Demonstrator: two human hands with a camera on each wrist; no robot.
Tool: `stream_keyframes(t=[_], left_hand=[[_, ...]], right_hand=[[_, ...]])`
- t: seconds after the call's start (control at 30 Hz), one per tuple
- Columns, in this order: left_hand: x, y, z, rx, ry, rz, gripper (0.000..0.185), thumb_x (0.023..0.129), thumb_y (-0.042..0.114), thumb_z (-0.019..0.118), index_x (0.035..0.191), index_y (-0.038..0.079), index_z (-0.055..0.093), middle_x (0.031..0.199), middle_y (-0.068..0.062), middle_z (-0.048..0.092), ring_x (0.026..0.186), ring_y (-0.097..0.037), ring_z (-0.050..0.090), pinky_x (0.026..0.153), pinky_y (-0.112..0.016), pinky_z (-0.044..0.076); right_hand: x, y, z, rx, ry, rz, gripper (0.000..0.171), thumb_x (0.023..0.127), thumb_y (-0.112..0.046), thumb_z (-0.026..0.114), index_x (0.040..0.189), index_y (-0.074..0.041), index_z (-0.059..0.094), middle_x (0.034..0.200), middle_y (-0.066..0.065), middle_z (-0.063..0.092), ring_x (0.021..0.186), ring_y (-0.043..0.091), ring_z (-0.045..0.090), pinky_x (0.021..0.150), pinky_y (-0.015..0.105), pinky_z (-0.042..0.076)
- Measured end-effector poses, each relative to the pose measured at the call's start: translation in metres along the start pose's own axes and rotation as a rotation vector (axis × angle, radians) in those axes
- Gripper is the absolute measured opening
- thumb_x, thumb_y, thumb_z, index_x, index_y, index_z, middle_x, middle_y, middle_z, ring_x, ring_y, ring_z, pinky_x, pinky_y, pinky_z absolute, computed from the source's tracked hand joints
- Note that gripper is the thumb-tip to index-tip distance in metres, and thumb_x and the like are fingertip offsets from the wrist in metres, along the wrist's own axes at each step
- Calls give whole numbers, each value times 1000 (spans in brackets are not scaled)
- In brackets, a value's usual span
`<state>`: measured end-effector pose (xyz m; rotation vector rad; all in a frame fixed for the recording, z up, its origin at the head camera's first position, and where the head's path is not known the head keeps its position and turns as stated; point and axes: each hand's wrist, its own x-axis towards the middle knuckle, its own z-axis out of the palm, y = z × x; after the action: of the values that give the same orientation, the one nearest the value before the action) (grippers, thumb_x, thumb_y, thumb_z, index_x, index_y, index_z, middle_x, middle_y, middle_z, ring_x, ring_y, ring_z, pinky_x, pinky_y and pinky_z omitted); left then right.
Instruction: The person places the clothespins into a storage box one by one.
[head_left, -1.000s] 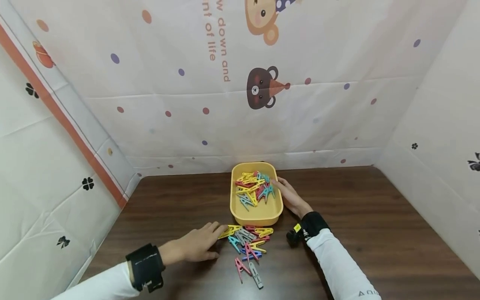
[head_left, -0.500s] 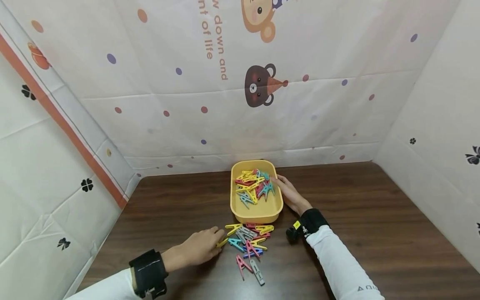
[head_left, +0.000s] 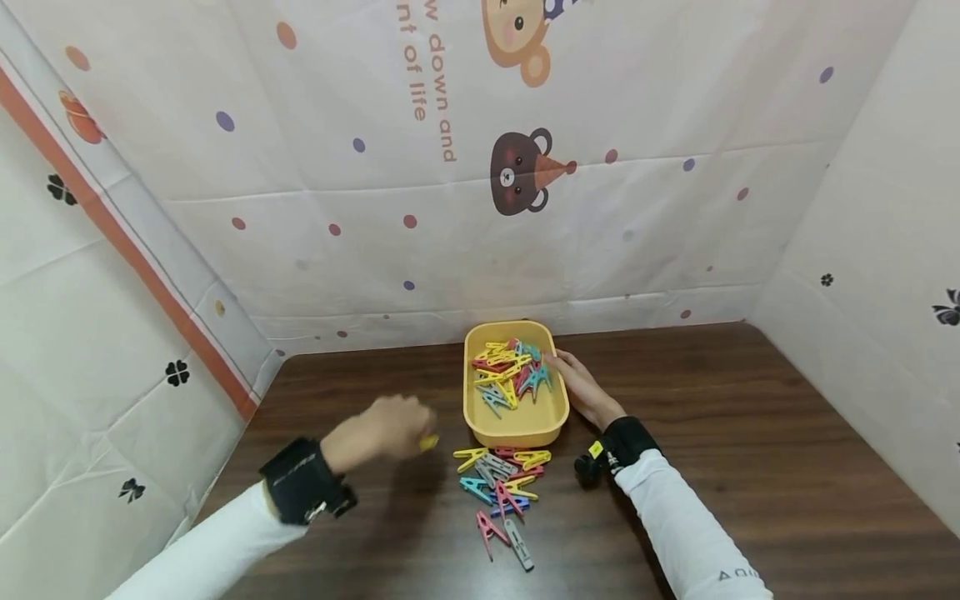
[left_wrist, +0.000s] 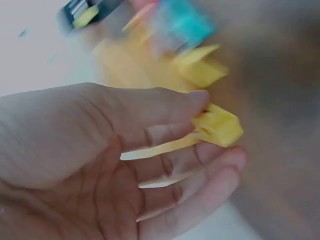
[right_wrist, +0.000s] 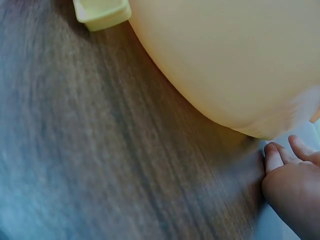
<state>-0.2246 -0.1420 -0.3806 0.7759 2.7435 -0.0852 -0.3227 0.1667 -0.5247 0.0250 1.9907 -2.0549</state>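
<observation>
My left hand [head_left: 390, 427] is lifted above the table, left of the yellow tray [head_left: 516, 425], and pinches a yellow clothespin [head_left: 428, 443] between thumb and fingers; the left wrist view shows that yellow clothespin [left_wrist: 216, 128] held at my fingertips. The tray holds several coloured clothespins [head_left: 510, 375]. A loose pile of clothespins [head_left: 501, 483] lies on the table just in front of the tray. My right hand [head_left: 579, 385] rests against the tray's right side, fingers at its rim; the right wrist view shows the tray's wall [right_wrist: 240, 60] and my fingertips [right_wrist: 280, 155] beside it.
The dark wooden table [head_left: 750, 433] is boxed in by patterned sheet walls at the back [head_left: 480, 208], left and right. A pink and a grey clothespin [head_left: 506, 533] lie nearest me. Both wrists wear black bands.
My left hand has picked a yellow clothespin out of the pile and risen up and to the left with it. The right hand stays at the tray.
</observation>
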Motion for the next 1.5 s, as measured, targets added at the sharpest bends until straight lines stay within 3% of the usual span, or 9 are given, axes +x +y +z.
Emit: stream_keyframes(t=[0.17, 0.27, 0.47, 0.6, 0.77, 0.93, 1.17, 1.37, 1.5], left_hand=[[43, 18, -62, -131, 346, 64, 9, 98, 19, 70, 96, 12, 64, 84, -3, 65, 69, -17, 57, 58, -29, 46], [70, 28, -84, -146, 414, 36, 10, 99, 17, 69, 105, 10, 65, 96, -8, 69, 78, -21, 61, 64, -32, 50], [128, 20, -77, -156, 279, -87, 13, 99, 12, 65, 112, 10, 66, 111, -9, 69, 94, -25, 64, 78, -40, 55], [162, 14, -46, -105, 159, -105, 21, 99, 10, 63, 79, 10, 59, 74, -2, 53, 66, -16, 49, 60, -27, 41], [179, 12, -6, -280, -76, -148, 27, 104, 11, 54, 77, 8, 54, 57, 2, 33, 53, -14, 48, 48, -21, 38], [181, 10, 10, -363, -88, -171, 28, 103, 14, 58, 76, 8, 52, 65, 0, 42, 61, -17, 60, 55, -23, 51], [162, 18, -15, -300, -50, -138, 34, 104, 17, 57, 73, 13, 45, 65, 1, 38, 54, -11, 42, 53, -22, 36], [118, 35, -57, -99, 81, 24, 21, 105, 24, 58, 89, 11, 63, 76, 1, 51, 65, -13, 49, 56, -24, 36], [76, 54, -59, 60, 126, 154, 15, 104, 22, 58, 104, 12, 69, 89, -2, 65, 72, -14, 58, 57, -26, 47]], right_hand=[[-1, 1, -3, -27, 27, 3, 66, 110, -44, 42, 161, -8, 21, 149, 24, 45, 127, 29, 58, 93, 28, 55], [1, 2, 3, -30, 43, 12, 65, 109, -43, 44, 160, -9, 23, 148, 23, 47, 124, 27, 59, 93, 29, 56], [6, 4, 21, -13, 46, 17, 68, 107, -38, 51, 161, -10, 21, 149, 23, 45, 129, 32, 56, 100, 35, 53], [7, 1, 25, 3, 29, 26, 67, 108, -36, 49, 161, -7, 21, 150, 25, 44, 133, 37, 53, 105, 40, 51], [9, 8, 29, 1, 26, 41, 67, 108, -38, 49, 161, -7, 22, 151, 24, 45, 135, 35, 52, 107, 39, 50], [7, 10, 32, -18, 42, 48, 64, 107, -38, 50, 159, -8, 26, 147, 22, 48, 130, 31, 56, 102, 35, 53], [7, 5, 24, -36, 44, 51, 66, 107, -38, 51, 160, -9, 24, 149, 21, 47, 130, 29, 55, 102, 35, 52], [7, -1, 13, -44, 59, 53, 69, 107, -40, 50, 161, -9, 21, 152, 22, 44, 134, 31, 52, 105, 36, 50], [6, -5, 8, -53, 72, 53, 70, 106, -43, 51, 161, -10, 22, 151, 20, 45, 132, 30, 53, 101, 33, 51]])
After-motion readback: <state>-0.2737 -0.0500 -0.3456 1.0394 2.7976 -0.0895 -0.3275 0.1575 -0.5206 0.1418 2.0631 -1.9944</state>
